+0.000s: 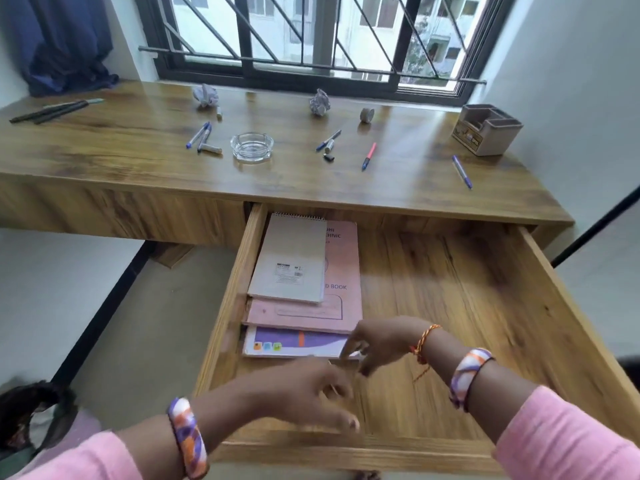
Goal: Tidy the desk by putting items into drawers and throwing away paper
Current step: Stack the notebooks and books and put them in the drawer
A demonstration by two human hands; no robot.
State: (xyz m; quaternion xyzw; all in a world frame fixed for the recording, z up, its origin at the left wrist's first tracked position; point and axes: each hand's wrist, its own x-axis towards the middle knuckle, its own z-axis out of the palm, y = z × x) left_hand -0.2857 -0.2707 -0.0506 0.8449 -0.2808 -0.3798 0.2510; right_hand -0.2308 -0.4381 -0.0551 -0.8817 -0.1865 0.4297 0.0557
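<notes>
Both hands (pixel 311 393) (pixel 374 344) over open drawer (pixel 450 292); books (pixel 304 296) inside.

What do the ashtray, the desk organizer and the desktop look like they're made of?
The ashtray looks like clear glass: see-through, with bright glints on its thick rim. The desk organizer seems matte beige plastic or cardboard; its flat dull walls leave that open. The desktop shows brown wood grain with a smooth soft sheen, probably laminate or veneer rather than bare timber.
</notes>
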